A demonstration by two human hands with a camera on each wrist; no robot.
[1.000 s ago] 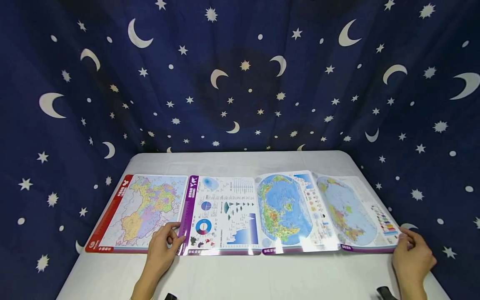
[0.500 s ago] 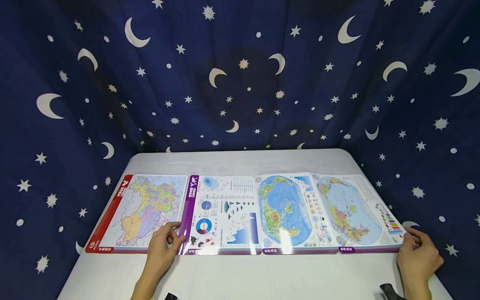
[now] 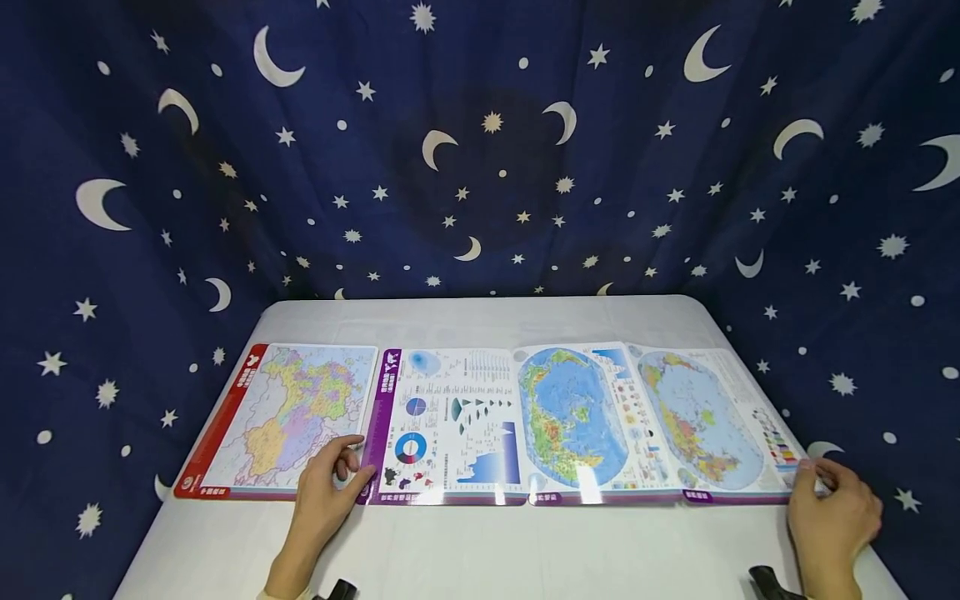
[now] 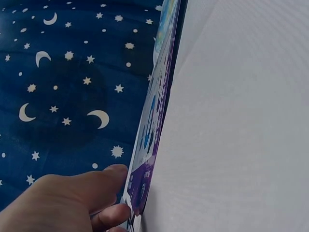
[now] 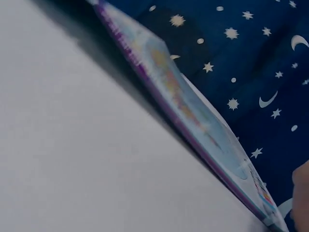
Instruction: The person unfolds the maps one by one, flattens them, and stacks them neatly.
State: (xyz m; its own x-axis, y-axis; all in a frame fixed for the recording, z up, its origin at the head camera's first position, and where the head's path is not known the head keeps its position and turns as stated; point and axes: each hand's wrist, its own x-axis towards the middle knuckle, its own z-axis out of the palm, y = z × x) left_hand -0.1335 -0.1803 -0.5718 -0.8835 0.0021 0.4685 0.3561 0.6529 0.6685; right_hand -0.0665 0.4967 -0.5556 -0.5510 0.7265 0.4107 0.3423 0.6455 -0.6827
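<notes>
A fold-out map sheet [image 3: 480,454] with purple trim lies spread across the table. Its panels show charts, a blue-and-green world map [image 3: 573,417] and a paler world map [image 3: 701,421]. At its lower left corner my left hand [image 3: 318,496] pinches the purple edge, thumb and finger curled; the left wrist view shows these fingers [image 4: 108,183] at the sheet's edge. My right hand [image 3: 834,517] grips the lower right corner. In the right wrist view the sheet [image 5: 193,130] bows up slightly along its folds, and only a sliver of the hand [image 5: 301,198] shows.
A red-trimmed map [image 3: 300,417] lies beside the sheet on the left, partly behind my left hand. White cloth covers the table [image 3: 555,550]. A dark blue curtain [image 3: 480,150] with moons and stars stands around the back and sides.
The right hand first moved right, drawing the right-hand panel flatter, then came slightly back left. My left hand stays at the purple corner. The head view shifted a little.
</notes>
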